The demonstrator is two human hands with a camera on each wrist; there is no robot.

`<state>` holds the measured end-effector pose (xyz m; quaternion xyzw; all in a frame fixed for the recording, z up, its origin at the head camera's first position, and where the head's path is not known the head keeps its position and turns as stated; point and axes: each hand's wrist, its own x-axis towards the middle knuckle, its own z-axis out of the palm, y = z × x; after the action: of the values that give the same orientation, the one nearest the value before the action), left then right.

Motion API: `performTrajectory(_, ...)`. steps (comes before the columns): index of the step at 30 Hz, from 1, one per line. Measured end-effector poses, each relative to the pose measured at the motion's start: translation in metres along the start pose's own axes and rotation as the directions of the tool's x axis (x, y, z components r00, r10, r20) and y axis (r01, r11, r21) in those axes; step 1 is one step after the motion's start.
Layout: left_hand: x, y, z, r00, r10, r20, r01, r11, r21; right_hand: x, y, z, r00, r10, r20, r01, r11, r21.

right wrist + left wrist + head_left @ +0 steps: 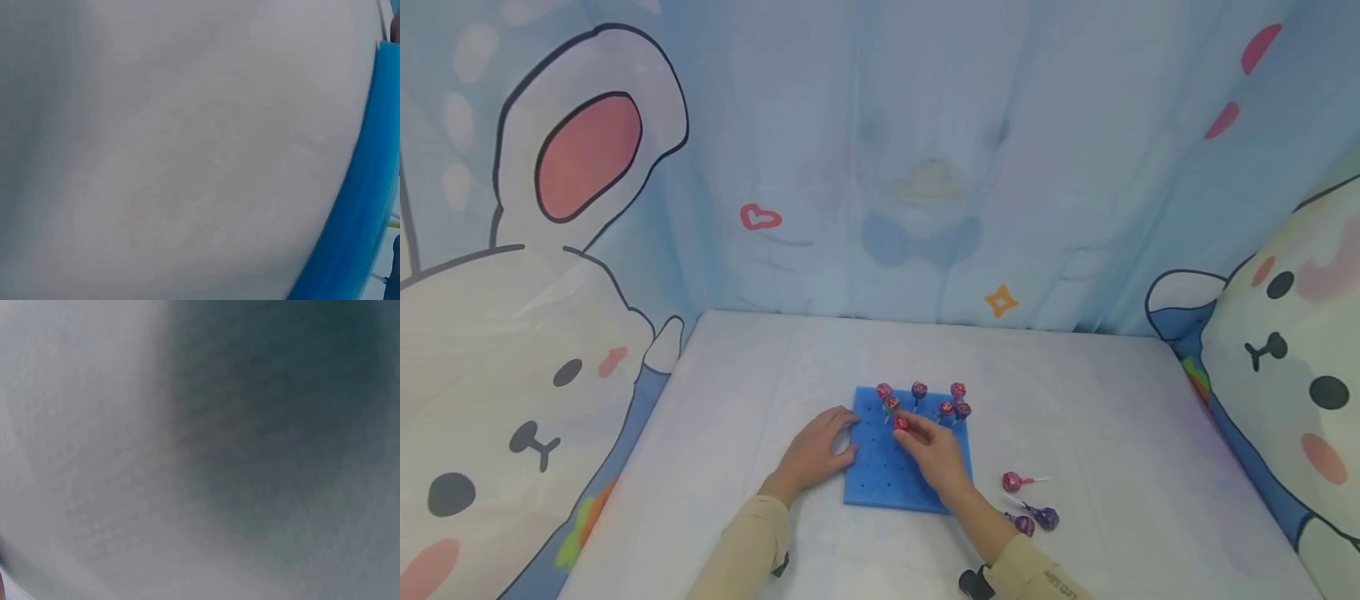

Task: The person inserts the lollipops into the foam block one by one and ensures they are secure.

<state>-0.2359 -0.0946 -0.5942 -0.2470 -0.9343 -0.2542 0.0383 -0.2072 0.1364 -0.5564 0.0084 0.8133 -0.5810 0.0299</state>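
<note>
A blue board (880,483) with rows of small holes lies flat on the white table. Several wrapped lollipops stand by their sticks toward its far side, among them a red one (883,390) at the far left and a dark one (919,389) in the middle. My right hand (934,457) is over the board and pinches a red-wrapped lollipop (900,424) between thumb and fingers; its stick is hidden. At the board's left edge, my left hand (815,450) rests with fingertips and thumb against the side. The right wrist view catches the board's edge (356,206).
Right of the board lie a pink lollipop (1012,482) and two purple ones, one (1045,517) farther right and one (1023,525) partly behind the right forearm. White cloth (1112,433) covers the table. A printed blue curtain (925,125) hangs behind it.
</note>
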Motion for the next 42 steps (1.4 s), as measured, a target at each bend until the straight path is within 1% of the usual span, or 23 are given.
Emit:
performTrajectory(6,-0.001,0.0,0.001,1.0,0.011,-0.003,-0.01,1.0,0.006,0.001,0.001,-0.003,0.999,0.043,-0.031,-0.043,0.999,-0.008)
performTrajectory(13,-0.001,0.0,-0.001,0.998,0.051,-0.043,-0.05,0.999,0.018,0.0,0.004,-0.004,0.999,0.031,-0.043,-0.031,0.999,0.01)
performTrajectory(17,-0.001,-0.001,0.0,0.999,0.044,-0.033,-0.043,0.999,0.023,0.0,0.006,-0.005,0.998,0.035,-0.047,-0.033,0.998,0.055)
performTrajectory(21,-0.001,-0.001,0.0,0.999,0.042,-0.032,-0.041,0.999,0.009,-0.001,0.005,-0.007,0.999,0.031,-0.037,-0.026,0.993,0.111)
performTrajectory(26,-0.001,-0.002,0.0,0.999,0.034,-0.02,-0.034,0.999,0.014,-0.007,0.0,-0.016,1.0,0.015,-0.016,-0.012,0.99,0.142)
performTrajectory(32,-0.001,-0.001,-0.001,0.999,0.028,-0.014,-0.028,1.0,0.004,-0.021,-0.005,-0.035,0.999,-0.029,0.016,0.026,0.987,0.159)
performTrajectory(33,-0.001,-0.001,-0.001,0.999,0.028,-0.014,-0.028,1.0,0.002,-0.024,-0.005,-0.038,0.999,-0.033,0.02,0.03,0.988,0.154)
performTrajectory(37,-0.001,0.0,-0.002,0.999,0.032,-0.01,-0.032,0.999,0.001,-0.035,-0.003,-0.054,0.999,-0.041,0.01,0.041,0.997,0.07)
performTrajectory(40,-0.001,0.001,-0.003,0.999,0.048,-0.017,-0.048,0.999,0.004,-0.043,0.0,-0.067,0.999,-0.042,-0.018,0.042,0.999,-0.027)
performTrajectory(42,-0.001,0.001,-0.004,0.998,0.059,-0.029,-0.059,0.998,0.004,-0.046,0.002,-0.076,0.998,-0.049,-0.044,0.045,0.994,-0.096)
